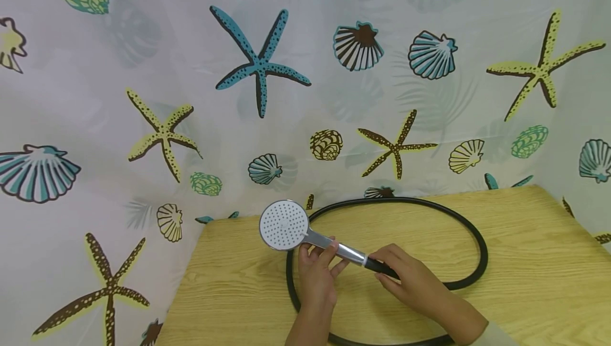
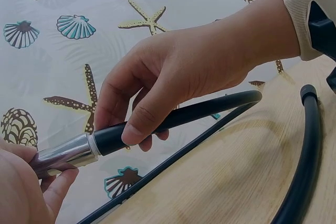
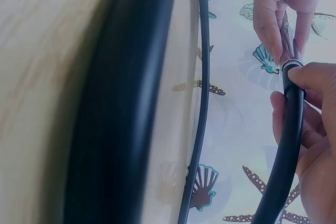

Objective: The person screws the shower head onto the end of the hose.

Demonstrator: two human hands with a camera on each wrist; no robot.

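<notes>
A chrome hand shower head [image 1: 284, 225] with a round white spray face tilts up above the table. Its handle [image 1: 351, 253] is held by my left hand [image 1: 319, 277], fingers and thumb on either side. My right hand [image 1: 415, 282] pinches the end of a black shower hose [image 2: 113, 139] between thumb and fingers, right where it meets the handle's base. A pale ring [image 2: 93, 144] shows at that joint. How far the hose end sits on the handle cannot be told.
The hose [image 1: 482, 250] loops over the wooden table [image 1: 229, 277], and its other capped end [image 2: 308, 91] lies on the wood. Behind hangs a white curtain [image 1: 305, 96] printed with starfish and shells, which also closes off the left and right sides.
</notes>
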